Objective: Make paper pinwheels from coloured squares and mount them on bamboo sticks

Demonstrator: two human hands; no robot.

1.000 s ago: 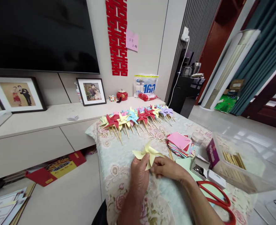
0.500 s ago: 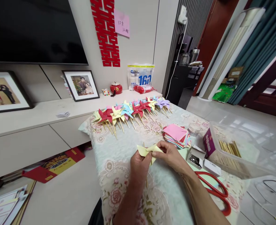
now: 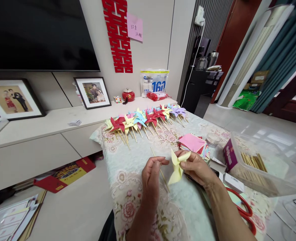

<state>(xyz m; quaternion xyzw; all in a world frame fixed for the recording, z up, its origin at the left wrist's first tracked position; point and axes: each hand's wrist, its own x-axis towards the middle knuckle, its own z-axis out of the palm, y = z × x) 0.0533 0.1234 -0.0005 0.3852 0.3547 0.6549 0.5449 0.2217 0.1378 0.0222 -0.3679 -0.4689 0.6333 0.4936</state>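
Observation:
My right hand (image 3: 196,167) pinches the middle of a pale yellow paper pinwheel (image 3: 177,171), its blades folded and standing out to the sides. To its left, my left hand (image 3: 151,177) is empty, its fingers partly stretched and apart from the paper. A thin wooden stick (image 3: 165,182) runs slantwise past the left fingertips, which cover part of it; it seems to lie on the tablecloth. Beyond the right hand is a stack of coloured paper squares (image 3: 192,143), a pink one on top.
Several finished pinwheels (image 3: 117,124) lie in a row at the table's far side. On the right are a clear plastic box (image 3: 268,160) of wooden sticks, small white boxes (image 3: 234,182), a round clear container (image 3: 213,139) and red-handled scissors (image 3: 247,209) beside my right forearm.
My left hand has let go of the yellow pinwheel and moved apart from it. My right hand has carried the pinwheel rightward, and more of the stick shows.

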